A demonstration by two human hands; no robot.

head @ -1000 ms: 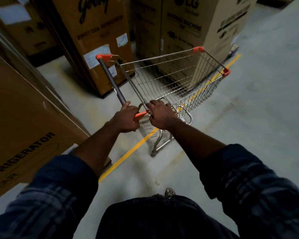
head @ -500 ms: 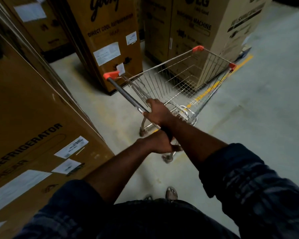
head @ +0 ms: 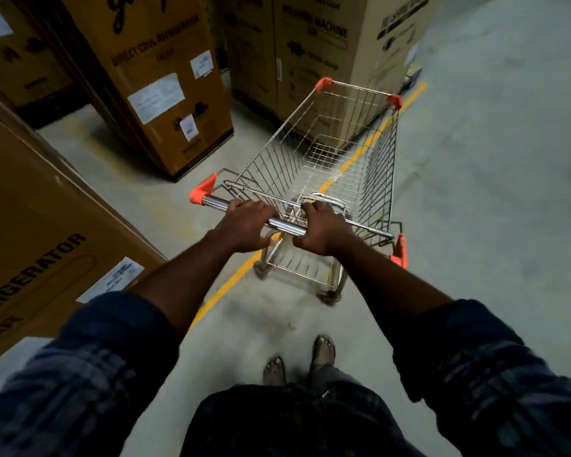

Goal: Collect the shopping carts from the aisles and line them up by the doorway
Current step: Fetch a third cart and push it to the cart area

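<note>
A silver wire shopping cart (head: 350, 153) with orange corner caps stands straight in front of me on the concrete floor, its basket empty. Its chrome handle bar (head: 285, 226) runs across the near end. My left hand (head: 246, 225) grips the bar toward its left end. My right hand (head: 323, 227) grips it toward the right. The cart's front points away and slightly right, over a yellow floor line (head: 363, 150).
Tall cardboard appliance boxes crowd the left and front: a refrigerator box (head: 30, 232) at near left, another refrigerator box (head: 159, 77) ahead left, and a washing machine box (head: 337, 51) just past the cart's front. Open concrete floor (head: 495, 192) stretches to the right.
The cart has swung round from lying crosswise to pointing away from me. My hands have shifted apart along the handle bar, one on each side.
</note>
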